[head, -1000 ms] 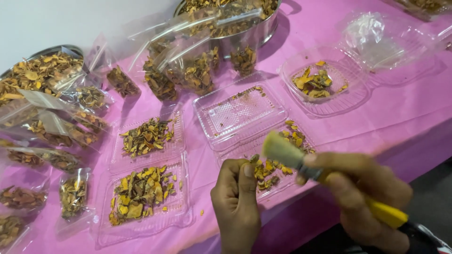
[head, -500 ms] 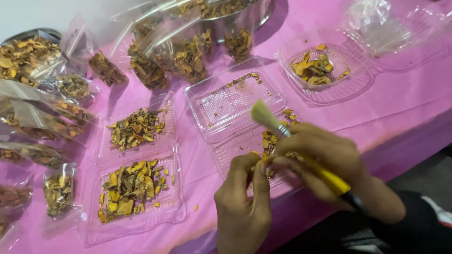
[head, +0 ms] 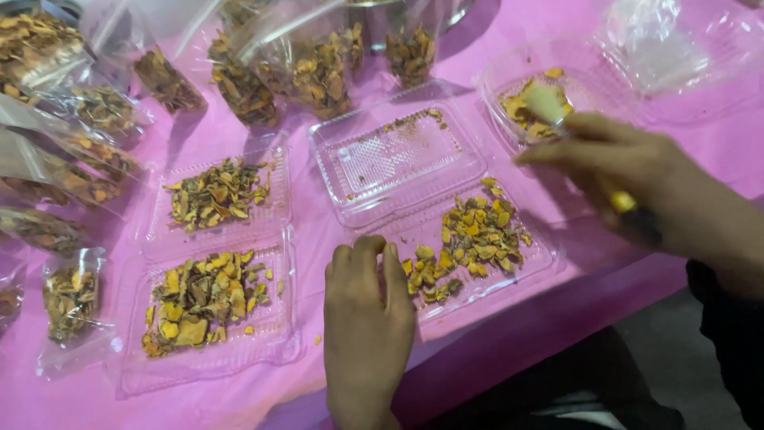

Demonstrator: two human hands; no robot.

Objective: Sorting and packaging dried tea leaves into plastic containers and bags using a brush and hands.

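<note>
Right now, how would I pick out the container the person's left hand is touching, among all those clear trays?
On the pink table, find the open clear clamshell container at the near edge, just right of centre, with the left hand resting at its left end. Its near half holds loose orange-yellow dried pieces; unlike its neighbours, its far half is almost bare.

tablecloth (head: 509, 48): plain pink
trays (head: 398, 159): clear plastic, a dotted grid pressed into the lid
dried pieces (head: 477, 235): yellow, orange and brown mixed
brush (head: 549, 103): pale cream bristles, yellow handle with a black end
bags (head: 318, 72): clear, brown pieces inside
</note>
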